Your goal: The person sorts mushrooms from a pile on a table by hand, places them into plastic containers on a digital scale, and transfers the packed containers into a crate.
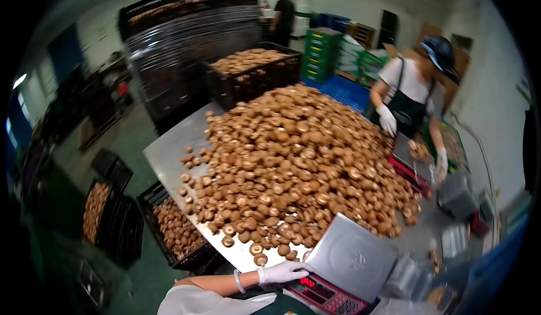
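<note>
My left hand (283,272), in a white glove, rests at the left edge of a scale (354,256), its fingers over the corner beside the lit red display. The scale has a bare metal plate and a red keypad front. Just beyond it, a large heap of brown mushrooms (293,157) covers much of the metal table (174,146). A few loose mushrooms lie close to my fingers. My right hand cannot be made out; the area right of the scale is blurred, with clear plastic boxes (407,275) there.
A co-worker (411,84) in white gloves stands across the table at the right by another scale (408,174). Black crates of mushrooms stand behind the heap (253,78) and on the floor at left (174,227). Another person (284,16) stands far back.
</note>
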`<state>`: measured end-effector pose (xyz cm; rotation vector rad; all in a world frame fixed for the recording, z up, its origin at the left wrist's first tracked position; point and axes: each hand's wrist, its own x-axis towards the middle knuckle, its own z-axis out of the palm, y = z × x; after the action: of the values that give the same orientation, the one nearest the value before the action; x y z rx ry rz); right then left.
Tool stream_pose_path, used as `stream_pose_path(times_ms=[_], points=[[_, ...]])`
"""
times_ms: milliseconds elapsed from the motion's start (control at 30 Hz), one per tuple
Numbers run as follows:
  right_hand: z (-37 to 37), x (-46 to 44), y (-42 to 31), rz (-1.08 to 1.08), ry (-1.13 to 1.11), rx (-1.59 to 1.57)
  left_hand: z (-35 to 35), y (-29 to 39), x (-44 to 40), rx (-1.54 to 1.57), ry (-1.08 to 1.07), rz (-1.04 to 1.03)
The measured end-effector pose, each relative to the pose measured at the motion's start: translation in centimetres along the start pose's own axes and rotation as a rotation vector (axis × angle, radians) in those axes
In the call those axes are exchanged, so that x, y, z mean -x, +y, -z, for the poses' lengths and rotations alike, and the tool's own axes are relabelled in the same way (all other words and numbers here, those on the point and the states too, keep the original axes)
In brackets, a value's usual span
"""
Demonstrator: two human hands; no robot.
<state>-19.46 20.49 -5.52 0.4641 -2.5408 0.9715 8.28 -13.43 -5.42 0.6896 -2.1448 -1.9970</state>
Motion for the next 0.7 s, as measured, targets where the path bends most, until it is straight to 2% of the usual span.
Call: stream_pose_path(times_ms=[167, 333, 433, 467, 500, 567, 633, 700], points=[[-6.8, -7.1, -6.5, 0.377, -0.203, 0.031, 1.7, 0.0, 1.5, 0.077, 0.04, 0.054], [-12.2, -10.3, -5.1, 0.531, -0.291, 0.272, 2.5, 0.4, 3.6, 0.01, 0.128, 0.024], [-13.3, -10.7, -3.7, 0.584, -0.259, 0.388, 4.3, 2.3, 6.8, 0.053, 0.209, 0.131], [-13.4, -10.7, -3.2, 0.599, -0.241, 0.406, 4.4, -0.5, 6.8, 0.119, 0.233, 0.295], [-13.5, -10.8, -3.0, 0.613, -0.219, 0.419, 4.7, 0.1, 8.1, 0.111, 0.303, 0.224], [-13.4, -10.8, -2.3, 0.645, -0.173, 0.43, 4.9, -1.5, 9.6, 0.175, 0.388, 0.207], [-13.1, -11.0, -1.1, 0.689, -0.117, 0.429, 5.0, -2.3, 10.5, 0.227, 0.421, 0.185], [-12.7, -11.4, 0.6, 0.788, -0.008, 0.393, 4.9, -3.4, 10.6, 0.186, 0.479, 0.076]])
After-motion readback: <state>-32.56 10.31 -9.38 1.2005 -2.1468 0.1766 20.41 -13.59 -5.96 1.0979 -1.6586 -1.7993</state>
